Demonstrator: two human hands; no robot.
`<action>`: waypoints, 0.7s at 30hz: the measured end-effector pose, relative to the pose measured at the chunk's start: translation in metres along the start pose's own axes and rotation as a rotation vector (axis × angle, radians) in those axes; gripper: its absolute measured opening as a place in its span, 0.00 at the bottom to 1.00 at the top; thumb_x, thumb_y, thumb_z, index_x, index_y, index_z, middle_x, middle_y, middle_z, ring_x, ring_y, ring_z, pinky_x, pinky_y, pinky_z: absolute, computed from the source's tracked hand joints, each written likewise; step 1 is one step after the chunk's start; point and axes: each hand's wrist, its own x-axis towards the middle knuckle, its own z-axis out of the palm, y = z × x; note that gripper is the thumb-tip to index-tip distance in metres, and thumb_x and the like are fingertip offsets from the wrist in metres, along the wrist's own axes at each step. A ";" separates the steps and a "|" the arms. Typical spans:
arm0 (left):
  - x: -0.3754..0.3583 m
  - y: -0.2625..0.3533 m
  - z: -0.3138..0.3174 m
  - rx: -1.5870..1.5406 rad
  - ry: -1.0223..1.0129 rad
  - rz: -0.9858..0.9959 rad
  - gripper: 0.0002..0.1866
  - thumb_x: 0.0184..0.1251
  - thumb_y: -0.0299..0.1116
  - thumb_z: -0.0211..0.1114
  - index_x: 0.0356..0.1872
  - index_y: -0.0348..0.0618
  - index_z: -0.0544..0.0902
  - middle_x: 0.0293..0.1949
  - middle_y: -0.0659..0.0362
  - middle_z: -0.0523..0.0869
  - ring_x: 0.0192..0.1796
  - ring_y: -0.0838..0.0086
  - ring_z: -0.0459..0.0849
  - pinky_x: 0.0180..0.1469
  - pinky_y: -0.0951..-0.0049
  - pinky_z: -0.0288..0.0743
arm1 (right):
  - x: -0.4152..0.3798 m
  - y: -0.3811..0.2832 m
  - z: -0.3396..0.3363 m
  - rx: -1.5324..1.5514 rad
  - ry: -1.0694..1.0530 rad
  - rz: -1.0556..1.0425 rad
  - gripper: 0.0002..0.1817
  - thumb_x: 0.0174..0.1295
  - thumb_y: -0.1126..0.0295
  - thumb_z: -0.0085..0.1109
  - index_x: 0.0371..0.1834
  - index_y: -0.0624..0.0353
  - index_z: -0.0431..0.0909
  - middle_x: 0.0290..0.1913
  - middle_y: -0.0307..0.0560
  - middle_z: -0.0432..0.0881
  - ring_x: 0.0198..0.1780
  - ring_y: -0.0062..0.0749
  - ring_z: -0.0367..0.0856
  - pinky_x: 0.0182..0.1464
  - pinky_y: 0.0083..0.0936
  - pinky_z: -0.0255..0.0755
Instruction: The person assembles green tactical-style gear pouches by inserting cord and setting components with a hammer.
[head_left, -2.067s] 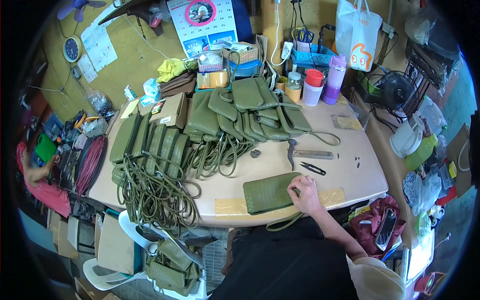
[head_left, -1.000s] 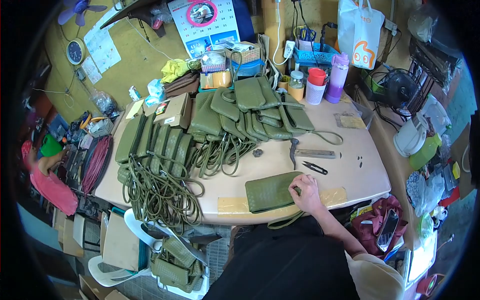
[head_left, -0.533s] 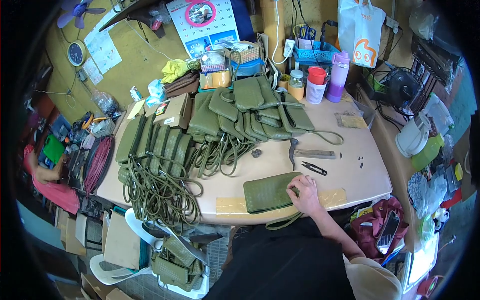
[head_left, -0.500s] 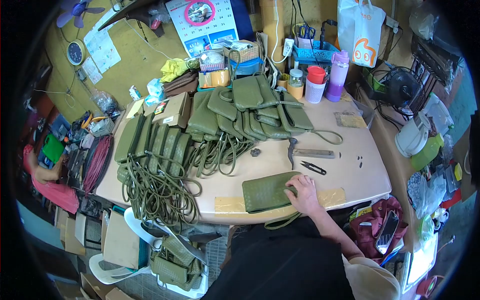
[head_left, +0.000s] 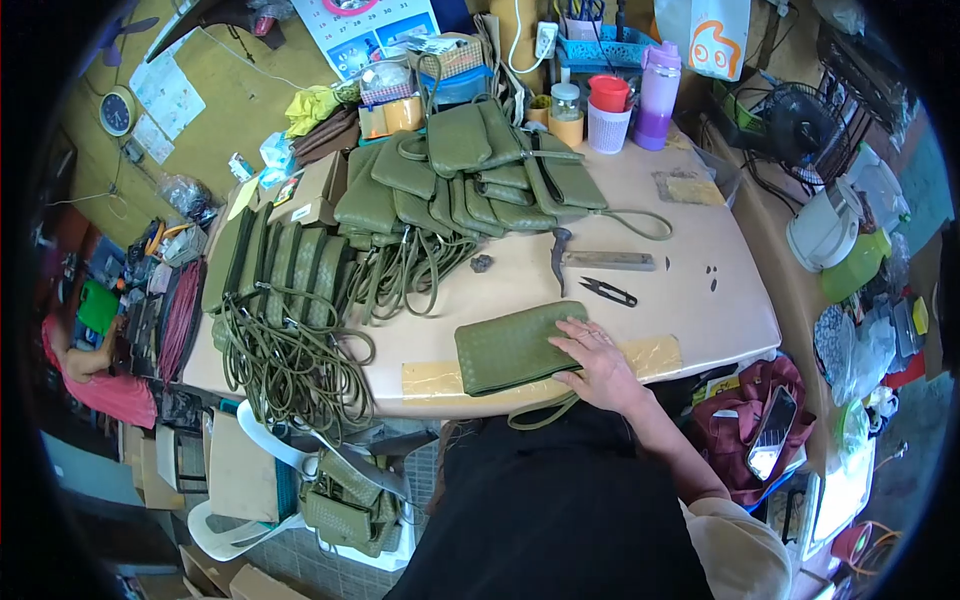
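A green woven-pattern pouch [head_left: 515,348] lies flat near the table's front edge, and its strap [head_left: 545,412] hangs over that edge. My right hand [head_left: 598,368] rests on the pouch's right end with fingers stretched out and thumb apart. My left hand is out of sight. Beyond the pouch lie black thread snips [head_left: 608,292] and a hammer [head_left: 605,260] with a wooden handle. Many similar green pouches [head_left: 465,180] are heaped at the back of the table. To the left, more pouches [head_left: 285,265] stand in a row, their straps [head_left: 290,355] tangled in front.
Bottles, including a purple one [head_left: 657,100], stand at the back right. A white chair [head_left: 270,440] with more green pouches on it is below the table's left side. A maroon bag [head_left: 735,430] sits at the right. Another person [head_left: 95,375] is at far left.
The view has shifted, so the table sits higher and further left. My right hand's fingers have straightened from a more curled pose over the pouch's right end.
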 end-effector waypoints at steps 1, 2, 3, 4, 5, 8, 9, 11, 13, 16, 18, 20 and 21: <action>0.002 0.002 -0.003 0.005 -0.012 0.004 0.13 0.61 0.37 0.63 0.43 0.42 0.85 0.40 0.52 0.89 0.36 0.66 0.87 0.38 0.70 0.80 | 0.000 0.000 0.000 0.019 0.030 0.005 0.28 0.55 0.66 0.67 0.61 0.58 0.73 0.68 0.54 0.68 0.72 0.49 0.62 0.74 0.44 0.53; 0.003 0.004 -0.004 0.007 -0.022 0.004 0.13 0.61 0.37 0.63 0.43 0.42 0.85 0.40 0.52 0.89 0.36 0.66 0.87 0.38 0.70 0.80 | -0.001 0.000 0.000 0.043 0.059 0.007 0.27 0.55 0.68 0.67 0.60 0.58 0.74 0.67 0.54 0.70 0.71 0.49 0.63 0.74 0.44 0.54; 0.002 0.006 -0.004 0.006 -0.032 0.001 0.13 0.61 0.37 0.63 0.43 0.42 0.85 0.40 0.52 0.89 0.36 0.66 0.87 0.38 0.70 0.80 | -0.001 0.003 0.001 0.049 0.052 0.010 0.27 0.55 0.68 0.67 0.60 0.58 0.74 0.67 0.54 0.70 0.71 0.49 0.63 0.74 0.44 0.54; 0.002 0.008 -0.004 0.003 -0.041 -0.001 0.13 0.61 0.37 0.63 0.43 0.42 0.85 0.40 0.52 0.89 0.35 0.66 0.87 0.38 0.70 0.80 | -0.002 0.006 0.003 0.067 0.071 0.002 0.25 0.54 0.71 0.65 0.58 0.59 0.76 0.66 0.54 0.71 0.70 0.48 0.65 0.74 0.44 0.54; 0.001 0.010 -0.004 0.001 -0.051 -0.003 0.13 0.61 0.37 0.63 0.43 0.42 0.85 0.40 0.52 0.89 0.35 0.66 0.87 0.38 0.70 0.80 | -0.003 0.009 0.004 0.085 0.090 -0.005 0.23 0.53 0.75 0.63 0.56 0.59 0.77 0.65 0.54 0.72 0.70 0.47 0.66 0.74 0.44 0.54; -0.003 0.014 -0.006 0.001 -0.073 -0.009 0.13 0.61 0.37 0.63 0.43 0.42 0.85 0.40 0.52 0.89 0.35 0.66 0.87 0.38 0.70 0.80 | 0.001 0.012 0.011 -0.017 0.146 0.000 0.23 0.49 0.80 0.60 0.53 0.59 0.79 0.60 0.52 0.76 0.64 0.45 0.73 0.69 0.42 0.61; -0.004 0.015 -0.010 0.009 -0.076 -0.011 0.13 0.61 0.37 0.63 0.43 0.42 0.85 0.40 0.52 0.89 0.35 0.66 0.87 0.38 0.70 0.80 | 0.004 0.009 0.007 -0.014 0.150 -0.001 0.23 0.49 0.80 0.60 0.53 0.59 0.79 0.60 0.52 0.76 0.64 0.45 0.73 0.69 0.42 0.61; -0.012 0.038 -0.020 0.017 -0.084 -0.019 0.13 0.61 0.37 0.63 0.43 0.42 0.85 0.40 0.52 0.89 0.35 0.66 0.87 0.38 0.70 0.80 | 0.011 -0.004 -0.002 -0.058 0.139 0.051 0.23 0.46 0.82 0.58 0.49 0.59 0.80 0.55 0.49 0.80 0.59 0.43 0.77 0.61 0.38 0.67; 0.008 0.068 -0.075 0.285 0.689 -0.177 0.18 0.55 0.37 0.72 0.46 0.41 0.82 0.26 0.51 0.84 0.32 0.53 0.84 0.40 0.61 0.78 | 0.014 -0.004 0.000 -0.065 0.160 0.060 0.22 0.46 0.82 0.58 0.48 0.58 0.81 0.52 0.48 0.81 0.56 0.42 0.78 0.57 0.37 0.68; 0.082 0.128 -0.124 0.326 1.446 0.326 0.21 0.53 0.34 0.71 0.49 0.39 0.81 0.42 0.49 0.83 0.51 0.55 0.80 0.55 0.60 0.73 | 0.023 -0.001 -0.003 -0.030 0.175 0.095 0.19 0.46 0.81 0.59 0.44 0.58 0.82 0.49 0.47 0.83 0.52 0.42 0.79 0.56 0.37 0.68; 0.111 0.127 -0.139 0.440 1.528 0.376 0.23 0.50 0.27 0.70 0.51 0.41 0.81 0.47 0.50 0.83 0.57 0.56 0.78 0.59 0.61 0.72 | 0.025 -0.002 -0.010 -0.003 0.067 0.187 0.20 0.48 0.82 0.56 0.46 0.57 0.82 0.52 0.47 0.83 0.56 0.42 0.79 0.62 0.39 0.66; 0.155 0.091 -0.152 0.475 1.425 0.404 0.29 0.44 0.18 0.64 0.54 0.42 0.81 0.53 0.51 0.82 0.60 0.55 0.78 0.63 0.59 0.71 | 0.015 0.010 -0.004 -0.093 0.072 0.107 0.22 0.50 0.82 0.54 0.50 0.57 0.81 0.56 0.48 0.81 0.60 0.41 0.77 0.65 0.41 0.64; 0.159 0.082 -0.152 0.419 1.448 0.459 0.36 0.34 0.15 0.59 0.56 0.44 0.81 0.60 0.52 0.79 0.66 0.54 0.74 0.65 0.58 0.70 | 0.012 0.012 -0.002 -0.168 0.078 0.030 0.23 0.52 0.82 0.52 0.53 0.56 0.80 0.59 0.49 0.79 0.63 0.41 0.75 0.68 0.42 0.61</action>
